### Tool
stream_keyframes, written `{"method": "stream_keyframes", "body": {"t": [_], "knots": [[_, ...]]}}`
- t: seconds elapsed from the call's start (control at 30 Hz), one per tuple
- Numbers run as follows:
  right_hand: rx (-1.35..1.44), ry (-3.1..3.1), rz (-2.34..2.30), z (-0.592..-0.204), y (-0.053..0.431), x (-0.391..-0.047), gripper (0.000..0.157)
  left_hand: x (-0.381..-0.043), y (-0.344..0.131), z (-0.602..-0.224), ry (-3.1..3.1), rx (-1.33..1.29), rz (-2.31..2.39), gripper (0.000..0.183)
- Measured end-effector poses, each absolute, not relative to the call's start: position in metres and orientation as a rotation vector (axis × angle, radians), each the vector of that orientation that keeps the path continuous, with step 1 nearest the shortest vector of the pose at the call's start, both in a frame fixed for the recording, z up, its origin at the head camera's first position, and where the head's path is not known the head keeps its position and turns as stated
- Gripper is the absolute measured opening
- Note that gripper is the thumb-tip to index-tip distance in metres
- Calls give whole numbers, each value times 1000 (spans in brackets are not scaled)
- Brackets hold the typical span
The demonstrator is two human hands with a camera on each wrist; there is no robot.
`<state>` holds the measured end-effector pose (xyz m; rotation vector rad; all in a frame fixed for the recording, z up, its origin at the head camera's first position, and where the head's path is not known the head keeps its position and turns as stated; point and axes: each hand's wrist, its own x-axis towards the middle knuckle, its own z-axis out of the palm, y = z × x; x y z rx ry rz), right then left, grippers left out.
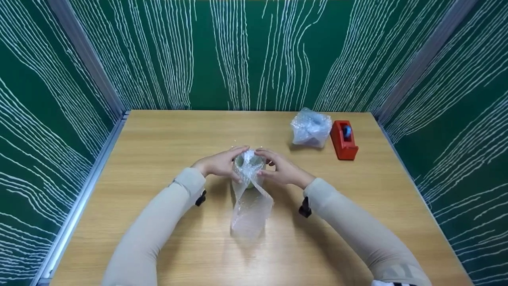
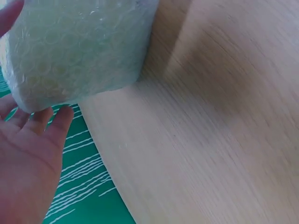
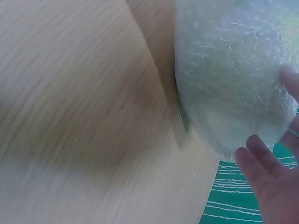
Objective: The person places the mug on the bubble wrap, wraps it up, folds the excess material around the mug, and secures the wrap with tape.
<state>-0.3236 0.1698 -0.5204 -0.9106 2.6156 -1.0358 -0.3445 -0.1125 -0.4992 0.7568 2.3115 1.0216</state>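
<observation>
A pale green, round object wrapped in bubble wrap (image 1: 249,169) stands at the middle of the table; the wrap hides its exact kind. A loose tail of the wrap lies toward the front. My left hand (image 1: 220,162) holds its left side, fingers at the far side and thumb nearer. From the right, my right hand (image 1: 286,169) holds it in the same way. In the left wrist view, the left hand's (image 2: 30,158) fingertips touch the clear bubbles. The right wrist view shows the right hand's (image 3: 280,182) fingertips and thumb against the wrap.
A second bubble-wrapped bundle (image 1: 311,129) sits at the back right of the wooden table (image 1: 170,131). Beside it stands a red tape dispenser (image 1: 345,151) with a blue roll core. Green panels with white lines (image 1: 202,51) enclose the back and sides.
</observation>
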Motion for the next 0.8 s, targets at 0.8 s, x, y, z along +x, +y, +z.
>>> {"method": "stream_keyframes", "body": {"t": [0.8], "knots": [[-1014, 2526, -1241, -527, 180, -337, 37, -344, -80, -533, 2516, 564, 1396, 98]]}}
